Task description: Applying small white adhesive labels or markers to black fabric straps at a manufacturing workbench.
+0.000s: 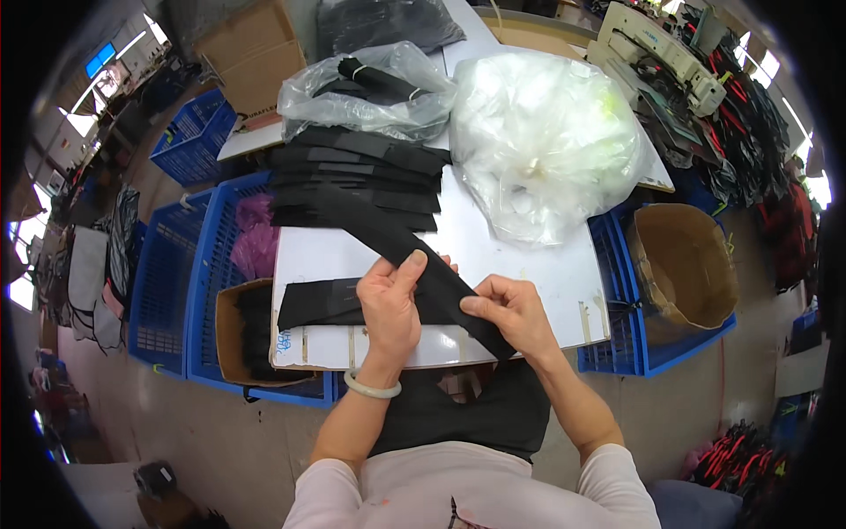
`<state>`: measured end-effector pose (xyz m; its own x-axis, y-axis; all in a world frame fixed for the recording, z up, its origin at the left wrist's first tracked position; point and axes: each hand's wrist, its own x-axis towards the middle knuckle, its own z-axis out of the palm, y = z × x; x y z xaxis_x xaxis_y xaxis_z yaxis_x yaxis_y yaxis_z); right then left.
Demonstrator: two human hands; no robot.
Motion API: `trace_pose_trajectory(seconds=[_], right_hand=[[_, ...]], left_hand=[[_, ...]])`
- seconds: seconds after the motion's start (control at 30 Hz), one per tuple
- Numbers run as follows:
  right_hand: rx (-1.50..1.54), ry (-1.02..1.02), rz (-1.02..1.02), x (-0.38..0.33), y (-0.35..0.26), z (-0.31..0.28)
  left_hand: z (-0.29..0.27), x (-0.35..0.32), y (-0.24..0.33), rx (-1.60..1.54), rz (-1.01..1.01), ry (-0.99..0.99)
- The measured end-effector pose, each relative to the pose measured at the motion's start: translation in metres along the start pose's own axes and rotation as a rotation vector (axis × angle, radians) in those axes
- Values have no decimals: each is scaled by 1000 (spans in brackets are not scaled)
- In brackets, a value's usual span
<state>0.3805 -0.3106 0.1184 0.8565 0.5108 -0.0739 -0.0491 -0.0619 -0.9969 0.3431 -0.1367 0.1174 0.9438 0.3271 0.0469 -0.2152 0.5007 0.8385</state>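
Left hand (389, 309): closed on the black strip (414, 256), thumb up along its top, pale bangle (372, 387) on the wrist.
Right hand (511, 313): pinching the same strip lower down, fingertips on its near edge.
Strip: runs from about 11 o'clock, off the stack (357, 181), down to 5 o'clock over the near table edge. The bit between the hands is partly covered by fingers, and its far end blends into the stack, so can't tell where it really stops.
Second strip (322, 301): lies flat at 9 o'clock of the left hand, right end hidden behind that hand.
Hard to see: clear bag (370, 88) at 12 o'clock has dark rolls in it, can't count them. White bag (546, 141) at 1 o'clock is just a cloudy lump.
Open room: bare white table (546, 273) at 3 o'clock of the hands, up to the right edge. Near edge sits right under the wrists.
Sides: blue crates (189, 291) at 9 o'clock, one with a cardboard box (233, 339) of dark pieces, another box (683, 264) at 3 o'clock.
Room: sewing machine (656, 53) at 1 o'clock, grey floor, the rim of the view is bent and dark.
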Motion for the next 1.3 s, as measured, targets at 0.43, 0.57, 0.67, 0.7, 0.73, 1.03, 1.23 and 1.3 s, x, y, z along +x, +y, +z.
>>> trace_pose_trajectory(seconds=[0.43,0.57,0.67,0.7,0.73,1.03,1.23,1.3], right_hand=[[-217,-3,-409,71,-2,19],[-596,43,-713,209,-1,66],[-896,149,-613,288,22,87],[-983,166,-536,302,28,90],[-986,149,-547,308,36,95],[-1163,164,-822,284,77,112],[-955,97,-792,261,32,87],[-681,30,-744,192,-4,105]], left_hand=[[-26,-3,2,-274,-28,231],[-54,-6,0,-544,-174,294],[-65,-13,-5,-608,-223,220],[-68,-15,-4,-632,-232,210],[-72,-18,-2,-619,-226,243],[-98,11,2,-642,-114,387],[-77,12,6,-611,-103,348],[-89,2,14,-581,-23,415]])
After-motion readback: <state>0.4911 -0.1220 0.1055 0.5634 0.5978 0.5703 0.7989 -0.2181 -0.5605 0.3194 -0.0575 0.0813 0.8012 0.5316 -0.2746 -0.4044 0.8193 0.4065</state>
